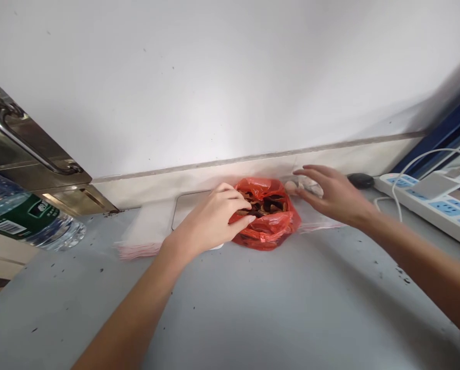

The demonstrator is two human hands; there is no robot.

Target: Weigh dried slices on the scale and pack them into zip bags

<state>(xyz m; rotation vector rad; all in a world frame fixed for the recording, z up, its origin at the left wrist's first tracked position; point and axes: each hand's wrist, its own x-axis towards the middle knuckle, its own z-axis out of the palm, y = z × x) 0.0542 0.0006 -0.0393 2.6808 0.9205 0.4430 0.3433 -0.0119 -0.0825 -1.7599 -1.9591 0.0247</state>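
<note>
Red bag [270, 226]: open on the tabletop [253, 308], holding dark pieces [266, 205].
Left hand [214, 216]: fingers pinching pieces inside it.
Right hand [332, 198]: open, spread over a clear bag [320, 223] just right.
Progress: red bag looks mostly full.

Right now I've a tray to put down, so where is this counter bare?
Bare: the grey counter nearer than the red bag, only dark specks. Crowded: along the wall, left hand, right hand and clear bags around that bag; water bottle left, power strip right.
</note>
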